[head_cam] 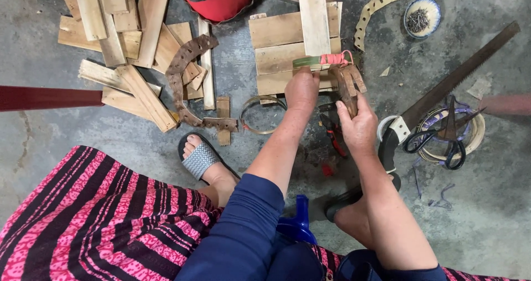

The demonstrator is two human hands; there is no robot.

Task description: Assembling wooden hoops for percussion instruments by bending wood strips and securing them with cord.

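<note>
Concrete floor; right hand (359, 127) grips hammer (347, 87), head seemingly pointing away.

The floor (487, 214) under me is rough, matt grey concrete, stained in patches. The planks (287, 43) in front of me are pale bare wood, unvarnished and dry-looking. My right hand (359, 127) closes on a bundle of brown, leathery matt strips (347, 82); my left hand (302, 90) presses a green strip (306, 62) bound with pink cord (334, 59). The saw (459, 76) has a dull, rusty metal blade and a black-and-white plastic grip. The scissors (445, 134) are dark metal. My skirt (94, 226) is striped pink-and-black cloth.
</note>
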